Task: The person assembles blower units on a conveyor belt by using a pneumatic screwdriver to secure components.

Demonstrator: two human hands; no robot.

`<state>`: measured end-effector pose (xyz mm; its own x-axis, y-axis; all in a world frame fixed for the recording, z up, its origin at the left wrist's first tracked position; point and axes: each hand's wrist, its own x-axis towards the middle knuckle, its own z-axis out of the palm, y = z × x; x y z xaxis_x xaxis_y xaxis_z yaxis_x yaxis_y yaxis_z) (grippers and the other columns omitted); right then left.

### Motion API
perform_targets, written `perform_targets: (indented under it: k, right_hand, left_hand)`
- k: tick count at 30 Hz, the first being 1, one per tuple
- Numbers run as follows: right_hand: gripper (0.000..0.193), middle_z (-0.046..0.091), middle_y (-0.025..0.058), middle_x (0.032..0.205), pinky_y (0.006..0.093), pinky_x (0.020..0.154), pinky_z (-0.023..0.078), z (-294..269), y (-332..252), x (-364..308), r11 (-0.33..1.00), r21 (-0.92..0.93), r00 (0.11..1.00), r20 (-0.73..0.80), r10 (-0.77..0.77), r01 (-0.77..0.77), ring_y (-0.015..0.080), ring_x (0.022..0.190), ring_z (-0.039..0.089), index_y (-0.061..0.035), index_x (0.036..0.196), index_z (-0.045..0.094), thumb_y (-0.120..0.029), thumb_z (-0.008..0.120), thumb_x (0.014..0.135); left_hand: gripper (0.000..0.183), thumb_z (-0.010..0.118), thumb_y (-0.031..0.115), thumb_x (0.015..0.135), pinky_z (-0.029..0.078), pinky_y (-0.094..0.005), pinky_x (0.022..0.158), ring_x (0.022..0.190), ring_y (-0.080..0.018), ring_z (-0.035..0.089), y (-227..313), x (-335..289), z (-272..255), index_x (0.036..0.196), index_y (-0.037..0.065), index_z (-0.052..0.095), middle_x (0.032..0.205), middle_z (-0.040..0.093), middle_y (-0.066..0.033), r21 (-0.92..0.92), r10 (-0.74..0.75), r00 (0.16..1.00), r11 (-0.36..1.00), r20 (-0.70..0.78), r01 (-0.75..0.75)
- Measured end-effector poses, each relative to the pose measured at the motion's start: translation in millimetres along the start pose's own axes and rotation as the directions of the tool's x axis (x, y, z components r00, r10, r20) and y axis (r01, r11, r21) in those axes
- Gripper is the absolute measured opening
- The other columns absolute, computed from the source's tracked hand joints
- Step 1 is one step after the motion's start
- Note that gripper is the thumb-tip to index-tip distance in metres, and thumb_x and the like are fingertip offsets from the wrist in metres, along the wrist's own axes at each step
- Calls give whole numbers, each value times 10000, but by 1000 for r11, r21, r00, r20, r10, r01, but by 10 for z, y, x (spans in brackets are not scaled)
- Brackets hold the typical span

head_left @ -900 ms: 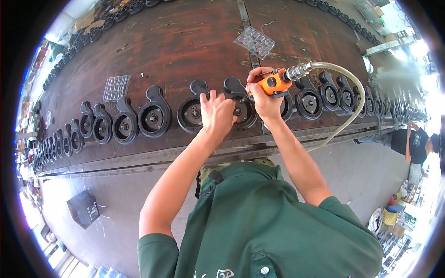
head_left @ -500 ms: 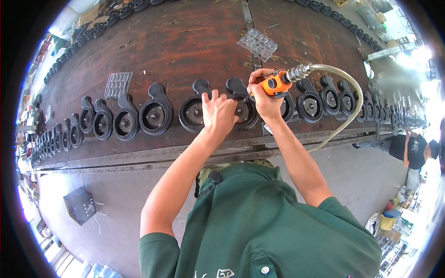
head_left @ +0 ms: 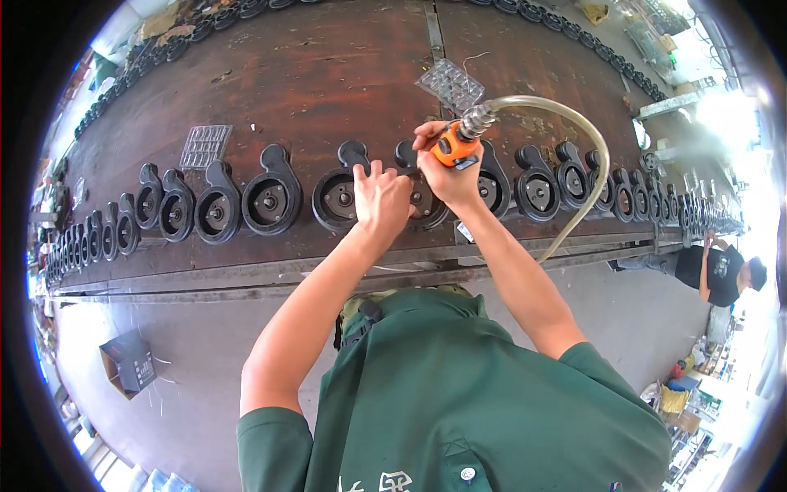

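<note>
My right hand (head_left: 450,176) is closed around an orange air-powered driver (head_left: 456,148), which has a metal coupling and a clear hose (head_left: 592,135) at its back. Its front end reaches down to a black round housing (head_left: 424,199) with a knob-like arm on top. Fingers bent, my left hand (head_left: 382,201) grips that housing at its left side; its fingertips are near the driver's front end. The bit and any screw are hidden by the hands. Just left of my left hand sits another housing (head_left: 325,215) of the same kind, showing a metal hub.
Similar black housings (head_left: 271,202) line the near edge of the dark worktable (head_left: 328,90) on both sides. Clear plastic trays (head_left: 206,146) lie farther back. A dark box (head_left: 129,363) stands on the floor at left. Another person (head_left: 711,271) is by the table at far right.
The driver has tipped more upright, its coupling swinging left, and my right hand has turned with it. My left hand stays at the same housing. The view has shifted slightly.
</note>
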<state>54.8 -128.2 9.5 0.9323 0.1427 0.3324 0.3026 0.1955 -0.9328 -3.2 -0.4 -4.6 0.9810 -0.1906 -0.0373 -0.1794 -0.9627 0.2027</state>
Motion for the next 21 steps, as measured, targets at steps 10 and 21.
perform_targets:
  k: [10, 21]
  right_hand:
    - [271, 658, 67, 878, 249, 638, 536, -173, -202, -446, 982, 139, 989, -61, 136, -127, 118, 740, 636, 19, 1033, 627, 128, 619, 785]
    - [260, 655, 75, 860, 250, 616, 539, -210, -116, -471, 977, 187, 990, -78, 121, -105, 123, 684, 633, 24, 1027, 614, 124, 611, 788]
  left_hand:
    - [363, 861, 418, 660, 399, -501, 954, 1075, -261, 587, -23, -23, 47, 940, 197, 796, 909, 694, -28, -4, -23, 999, 1000, 23, 23]
    - [374, 868, 419, 657, 387, -491, 960, 1070, -267, 589, -16, -20, 23, 956, 207, 795, 910, 693, -33, -19, -34, 998, 999, 54, 35]
